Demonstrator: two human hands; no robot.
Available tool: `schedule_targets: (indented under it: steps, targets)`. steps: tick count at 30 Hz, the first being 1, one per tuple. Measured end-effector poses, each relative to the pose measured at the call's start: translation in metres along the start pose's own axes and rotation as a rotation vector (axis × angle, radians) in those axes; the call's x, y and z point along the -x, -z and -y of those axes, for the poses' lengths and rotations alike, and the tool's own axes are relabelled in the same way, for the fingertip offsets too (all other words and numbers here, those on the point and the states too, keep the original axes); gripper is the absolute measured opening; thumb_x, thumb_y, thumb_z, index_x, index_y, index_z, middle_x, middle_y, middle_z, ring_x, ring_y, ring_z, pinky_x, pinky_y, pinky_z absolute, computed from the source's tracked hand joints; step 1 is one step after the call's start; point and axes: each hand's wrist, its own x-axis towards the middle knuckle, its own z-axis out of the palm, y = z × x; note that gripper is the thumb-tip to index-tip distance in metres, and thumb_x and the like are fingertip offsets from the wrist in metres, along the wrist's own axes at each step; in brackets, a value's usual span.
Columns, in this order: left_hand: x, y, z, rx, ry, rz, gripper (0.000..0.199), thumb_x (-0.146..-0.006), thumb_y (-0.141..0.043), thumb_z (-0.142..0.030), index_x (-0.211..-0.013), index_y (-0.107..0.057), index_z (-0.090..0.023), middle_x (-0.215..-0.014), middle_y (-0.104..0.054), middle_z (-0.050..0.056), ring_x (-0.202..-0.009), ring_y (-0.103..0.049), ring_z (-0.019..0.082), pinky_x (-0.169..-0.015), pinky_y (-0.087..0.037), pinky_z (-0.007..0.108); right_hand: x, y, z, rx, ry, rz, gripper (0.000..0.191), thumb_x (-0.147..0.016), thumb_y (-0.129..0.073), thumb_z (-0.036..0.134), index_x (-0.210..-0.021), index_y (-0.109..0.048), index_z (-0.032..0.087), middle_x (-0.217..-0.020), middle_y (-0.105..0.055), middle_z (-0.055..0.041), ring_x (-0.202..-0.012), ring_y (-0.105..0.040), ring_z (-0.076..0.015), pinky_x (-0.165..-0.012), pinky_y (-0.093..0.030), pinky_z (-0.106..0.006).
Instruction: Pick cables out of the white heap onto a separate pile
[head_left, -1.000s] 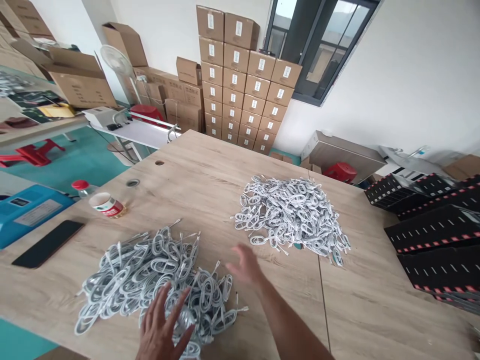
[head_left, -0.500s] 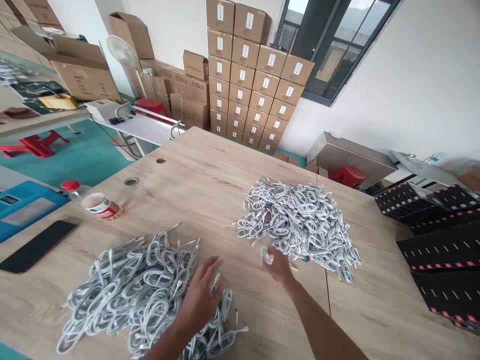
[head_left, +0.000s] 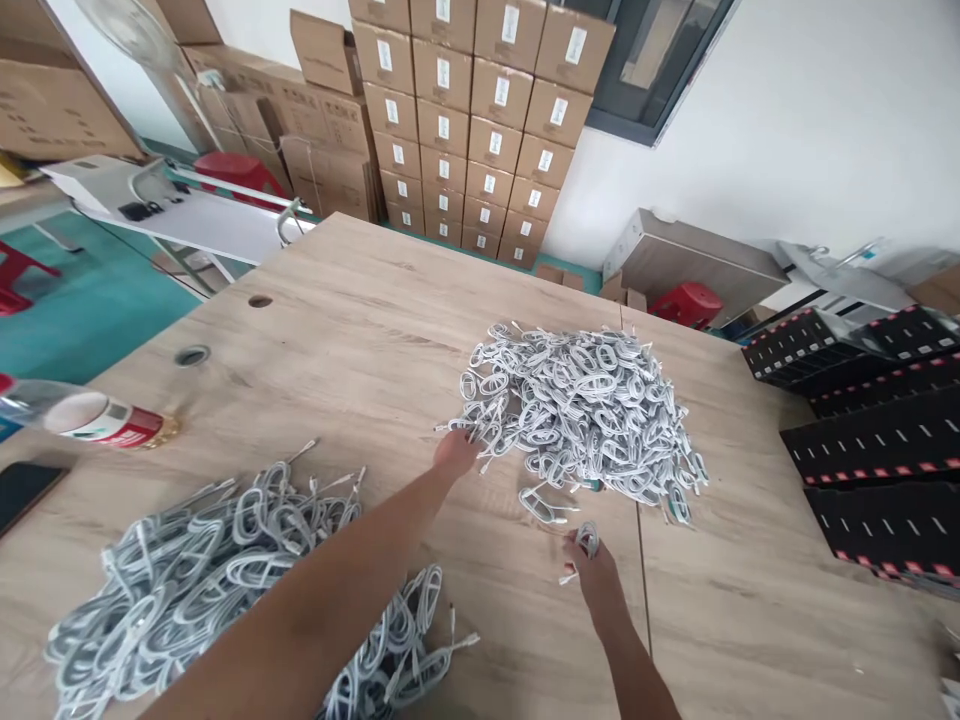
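Note:
My right hand (head_left: 594,566) is closed around a small coiled white cable (head_left: 587,539), held over the bare wood in front of the far cable pile. One cable end sticks out below the fingers. My left hand (head_left: 456,452) reaches across to the left edge of the far pile of coiled white cables (head_left: 600,410) and touches the cables there. Its fingertips are mostly hidden, so their grip is unclear. A single loose cable (head_left: 541,506) lies between the far pile and my right hand. The near pile of grey-white cables (head_left: 187,580) is partly covered by my left forearm.
On the wooden table (head_left: 360,330) a drink bottle (head_left: 105,418) lies at the left, with a dark phone (head_left: 26,490) nearby. Black boxes with pink marks (head_left: 877,450) stand along the right. Stacked cartons (head_left: 465,130) line the wall behind.
My left hand has moved from the near pile to the far pile's left edge. My right hand has moved right and nearer, holding a coiled cable. The view has shifted right.

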Motion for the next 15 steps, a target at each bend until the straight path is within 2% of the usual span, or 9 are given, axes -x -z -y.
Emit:
schedule_targets:
  steps: [3,4,6,8,11,13,15]
  targets:
    - [0.016,0.011,0.009,-0.022,-0.023,0.077,0.034,-0.094,-0.065,-0.046,-0.109,-0.067,-0.015,-0.108,-0.069,0.006,-0.097,-0.066,0.019,-0.087,-0.058,0.041,-0.016,0.0,0.01,0.461,0.276,-0.148,0.041,-0.065,-0.074,0.043,-0.099,-0.067,0.022,-0.104,-0.071,-0.0125,-0.108,-0.062,-0.0343,-0.097,-0.049,-0.047]
    - [0.024,0.016,0.014,-0.021,-0.024,0.109,0.033,-0.094,-0.065,-0.046,-0.106,-0.067,-0.015,-0.105,-0.069,0.005,-0.095,-0.066,0.019,-0.086,-0.058,0.039,-0.021,-0.002,0.013,0.562,0.359,-0.141,0.042,-0.066,-0.071,0.041,-0.103,-0.067,0.021,-0.112,-0.071,-0.0147,-0.115,-0.06,-0.0359,-0.101,-0.047,-0.048]
    - [0.042,0.027,0.03,-0.009,-0.013,0.179,0.031,-0.094,-0.066,-0.045,-0.1,-0.068,-0.015,-0.098,-0.07,0.003,-0.087,-0.066,0.016,-0.08,-0.058,0.036,-0.032,-0.009,0.014,0.745,0.433,-0.085,0.04,-0.067,-0.068,0.038,-0.103,-0.067,0.02,-0.117,-0.07,-0.0173,-0.119,-0.058,-0.0369,-0.1,-0.046,-0.048]
    - [0.068,0.044,0.05,0.006,-0.003,0.207,0.03,-0.093,-0.068,-0.045,-0.093,-0.067,-0.015,-0.088,-0.069,0.001,-0.079,-0.064,0.014,-0.076,-0.057,0.033,-0.037,-0.016,0.011,0.89,0.428,-0.032,0.032,-0.07,-0.066,0.036,-0.097,-0.068,0.02,-0.11,-0.072,-0.0178,-0.112,-0.061,-0.0356,-0.093,-0.048,-0.045]
    - [0.125,0.074,0.087,0.026,-0.015,0.138,0.025,-0.088,-0.072,-0.04,-0.082,-0.065,-0.016,-0.074,-0.065,-0.003,-0.069,-0.06,0.012,-0.072,-0.052,0.031,-0.029,-0.023,0.004,0.955,0.317,0.016,0.02,-0.07,-0.065,0.036,-0.085,-0.068,0.024,-0.091,-0.073,-0.013,-0.088,-0.065,-0.0295,-0.073,-0.046,-0.038]
    - [0.17,0.09,0.115,0.039,-0.029,0.036,0.02,-0.083,-0.072,-0.036,-0.076,-0.063,-0.018,-0.07,-0.062,-0.004,-0.067,-0.056,0.012,-0.069,-0.046,0.029,-0.01,-0.029,0.002,0.872,0.22,0.055,0.018,-0.067,-0.066,0.039,-0.079,-0.066,0.025,-0.077,-0.071,-0.0074,-0.073,-0.064,-0.025,-0.065,-0.043,-0.035]
    - [0.212,0.099,0.143,0.052,-0.015,-0.074,0.018,-0.08,-0.066,-0.037,-0.073,-0.061,-0.021,-0.069,-0.061,-0.004,-0.066,-0.054,0.012,-0.066,-0.041,0.028,0.016,-0.042,0.004,0.714,0.163,0.116,0.022,-0.065,-0.066,0.044,-0.075,-0.064,0.025,-0.069,-0.068,-0.0034,-0.067,-0.062,-0.0227,-0.063,-0.043,-0.033]
